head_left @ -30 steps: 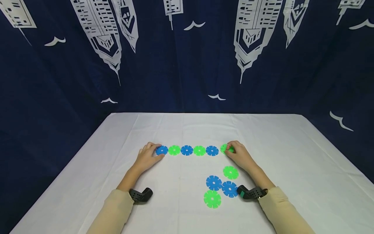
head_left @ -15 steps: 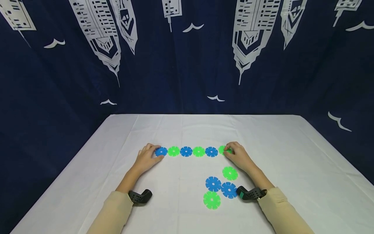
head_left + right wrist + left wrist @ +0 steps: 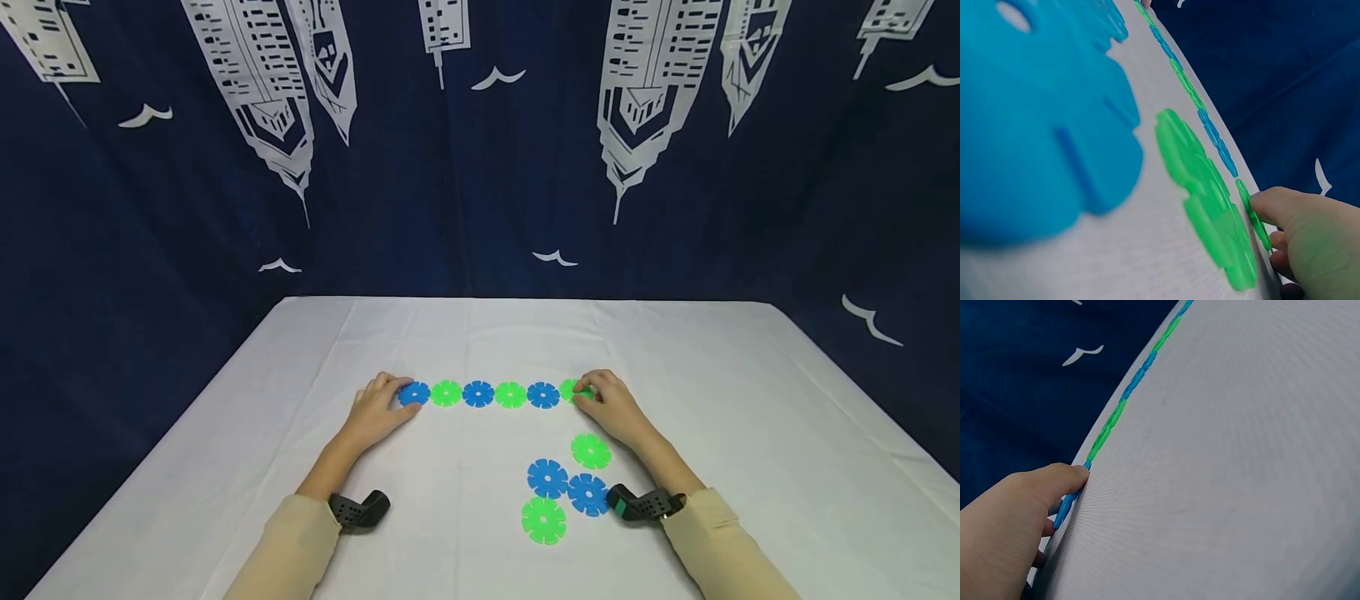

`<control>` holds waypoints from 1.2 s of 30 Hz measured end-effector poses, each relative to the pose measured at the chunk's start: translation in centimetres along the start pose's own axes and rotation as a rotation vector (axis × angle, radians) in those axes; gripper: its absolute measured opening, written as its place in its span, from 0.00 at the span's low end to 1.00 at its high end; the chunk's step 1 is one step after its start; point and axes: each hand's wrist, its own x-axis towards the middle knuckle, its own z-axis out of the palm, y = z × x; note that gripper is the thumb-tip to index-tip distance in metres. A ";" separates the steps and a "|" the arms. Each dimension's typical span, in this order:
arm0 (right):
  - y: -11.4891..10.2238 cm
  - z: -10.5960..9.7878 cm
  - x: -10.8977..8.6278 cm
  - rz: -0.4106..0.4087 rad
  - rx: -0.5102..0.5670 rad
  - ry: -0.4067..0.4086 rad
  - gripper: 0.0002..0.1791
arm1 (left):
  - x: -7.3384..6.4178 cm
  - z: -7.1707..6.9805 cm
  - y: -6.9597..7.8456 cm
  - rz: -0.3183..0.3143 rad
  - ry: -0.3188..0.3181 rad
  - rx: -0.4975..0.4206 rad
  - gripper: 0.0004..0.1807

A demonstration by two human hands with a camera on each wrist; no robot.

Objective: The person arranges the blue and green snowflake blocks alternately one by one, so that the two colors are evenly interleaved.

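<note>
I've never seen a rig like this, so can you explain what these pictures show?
There is no machine here, just someone working bare-handed. The wide picture comes from a camera on the person's head, looking forward and down; the two close ones come from black wrist cameras. On the white cloth-covered table lies a row of six flat, flower-shaped discs, seemingly plastic, alternating blue and green. The left hand grips the blue disc at the row's left end; the right hand pinches the green disc at its right end. Four loose discs, two blue and two green, lie nearer the person. Behind hangs navy fabric printed with white shapes.
</note>
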 end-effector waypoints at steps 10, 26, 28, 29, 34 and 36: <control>0.0 -0.1 0.1 -0.009 0.000 -0.002 0.08 | 0.2 0.1 0.0 -0.002 0.003 0.001 0.29; -1.3 -1.9 0.1 0.021 -0.045 -0.089 0.12 | 0.4 0.2 0.0 -0.005 0.007 -0.009 0.29; -2.0 -2.4 0.1 0.025 -0.063 -0.118 0.13 | 0.4 0.2 0.0 -0.008 0.010 -0.007 0.29; -2.4 -2.6 0.1 0.023 -0.069 -0.131 0.13 | 0.4 0.2 0.0 -0.009 0.009 -0.007 0.29; -4.3 -3.7 -0.2 -0.044 -0.072 -0.230 0.12 | 0.2 0.1 0.0 -0.006 0.005 -0.003 0.29; -4.9 -4.0 -0.5 -0.076 -0.071 -0.288 0.12 | 0.2 0.1 0.0 -0.008 0.004 -0.001 0.29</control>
